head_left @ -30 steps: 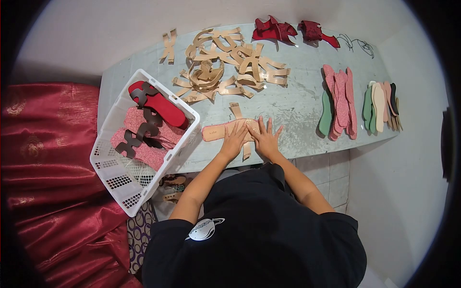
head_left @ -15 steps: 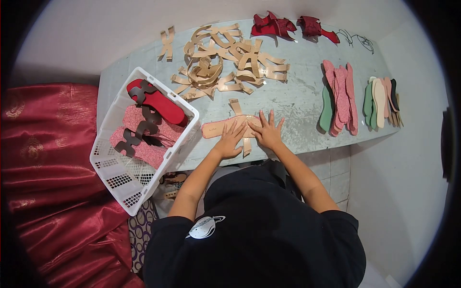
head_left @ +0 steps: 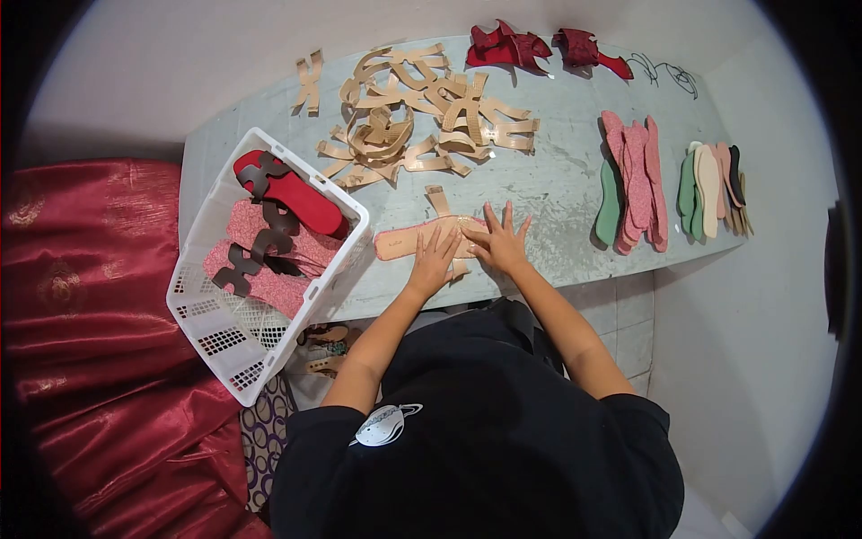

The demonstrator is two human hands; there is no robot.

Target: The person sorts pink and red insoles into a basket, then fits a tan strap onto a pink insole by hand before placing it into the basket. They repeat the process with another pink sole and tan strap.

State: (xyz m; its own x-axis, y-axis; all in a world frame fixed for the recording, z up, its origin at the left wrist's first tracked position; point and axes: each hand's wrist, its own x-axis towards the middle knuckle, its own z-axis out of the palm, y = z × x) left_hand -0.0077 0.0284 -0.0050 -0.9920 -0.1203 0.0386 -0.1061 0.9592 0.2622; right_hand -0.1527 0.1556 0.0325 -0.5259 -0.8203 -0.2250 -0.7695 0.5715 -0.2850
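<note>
On the table's near side lies a beige insole (head_left: 400, 243) with a pink edge. A tan strap (head_left: 437, 199) crosses its middle, one end sticking out beyond the far edge and the other toward me, partly under my left hand (head_left: 434, 262). That hand lies flat on the insole and strap with its fingers stretched out. My right hand (head_left: 503, 242) rests on the insole's right part, fingers spread and thumb reaching toward the strap. Both palms press downward, and the right end of the insole is partly covered by my fingers.
Left of the insole, a white plastic basket (head_left: 338, 266) holds red and pink soles with dark brown straps. Loose tan straps (head_left: 386, 135) are heaped behind. Red sandals (head_left: 507, 49) lie at the back; pink soles (head_left: 636, 180) and green soles (head_left: 608, 202) lie right.
My left hand has shifted slightly, and less of the strap's near end shows beside it. My right hand stays spread on the insole. The other things appear unmoved.
</note>
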